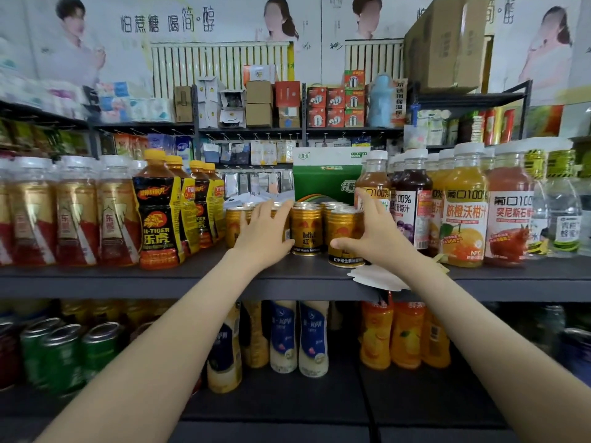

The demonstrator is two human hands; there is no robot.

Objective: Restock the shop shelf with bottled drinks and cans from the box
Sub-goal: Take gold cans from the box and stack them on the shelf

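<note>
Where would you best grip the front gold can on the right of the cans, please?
Grip the gold can around its upright round wall, mid-height, from the open shelf front: other cans crowd its left and back, juice bottles its right. The right hand wraps it so.

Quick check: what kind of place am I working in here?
Most likely a small grocery or convenience shop: a shelf packed with rows of bottled juices and gold cans, boxed goods on the top rack, and advertising posters on the wall.
</note>
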